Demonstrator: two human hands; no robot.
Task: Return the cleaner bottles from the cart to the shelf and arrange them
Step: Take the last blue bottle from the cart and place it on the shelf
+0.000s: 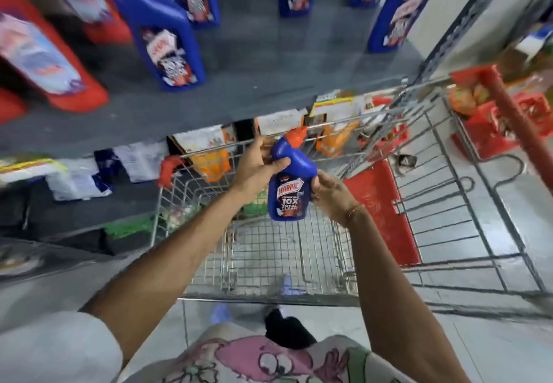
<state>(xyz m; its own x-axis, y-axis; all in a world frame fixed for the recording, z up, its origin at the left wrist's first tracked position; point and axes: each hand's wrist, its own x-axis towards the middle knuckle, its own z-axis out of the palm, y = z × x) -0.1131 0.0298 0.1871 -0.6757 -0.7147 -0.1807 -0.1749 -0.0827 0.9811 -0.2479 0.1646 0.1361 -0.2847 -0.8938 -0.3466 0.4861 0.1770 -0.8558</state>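
Note:
A small blue cleaner bottle with an orange cap hangs upright above the wire cart. My left hand grips its neck from the left. My right hand pinches its right shoulder. On the grey shelf above stand several larger blue cleaner bottles, spaced apart, with red bottles at the left. The cart's basket shows no other bottle.
The cart's red handle and folded red child seat are at the right. Lower shelves hold bagged goods. Red packs sit on the floor at the right. My feet are on the tiled floor below.

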